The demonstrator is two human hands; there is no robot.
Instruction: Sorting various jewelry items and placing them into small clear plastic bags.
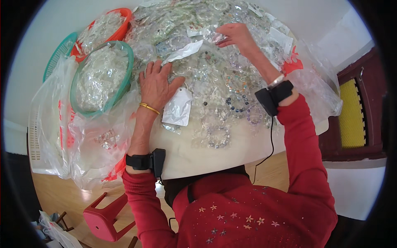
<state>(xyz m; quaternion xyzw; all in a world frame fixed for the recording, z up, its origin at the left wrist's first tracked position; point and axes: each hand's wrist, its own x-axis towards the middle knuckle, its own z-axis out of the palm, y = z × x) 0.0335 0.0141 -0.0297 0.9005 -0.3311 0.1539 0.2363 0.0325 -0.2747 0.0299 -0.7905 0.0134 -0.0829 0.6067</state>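
Note:
My left hand (156, 86) lies palm down with its fingers stretched out over the heap of small clear packets (194, 78). Next to its thumb is a white tag packet (178, 106), and a folded white slip (185, 51) rests just beyond the fingertips. Farther out, my right hand (239, 36) pinches a small clear plastic packet (216, 37) between thumb and fingers; what is inside is too small to make out. Beaded bracelets show through many packets, including a dark-beaded bracelet (237, 104) and a pale-beaded bracelet (218, 136) near the table's front edge.
At the left, a green basket (73, 97) and a red basket (124, 25) hold more clear packets. Large plastic bags hang over the left edge (97, 149) and lie at the right (316, 89). A red stool (101, 223) stands below. A black cable (271, 142) crosses the table edge.

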